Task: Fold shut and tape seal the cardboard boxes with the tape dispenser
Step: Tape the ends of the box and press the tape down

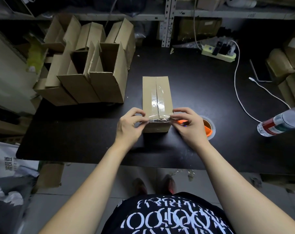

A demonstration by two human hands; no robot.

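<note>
The closed cardboard box (156, 95) is sitting in the middle of the black desk (194, 81), right in front of the person. A strip of clear tape (157, 102) is running along the slit on top and bending over the near edge. The left hand (128, 127) and the right hand (190, 127) are each pinching the tape at the box's near corners, with fingers (140, 114) curled in tight. The orange tape dispenser (208, 129) is lying just behind the right hand. Open boxes (92, 78) are standing at the far left. A bottle (281, 123) is sitting at the right, near a white cable (236, 78).
</note>
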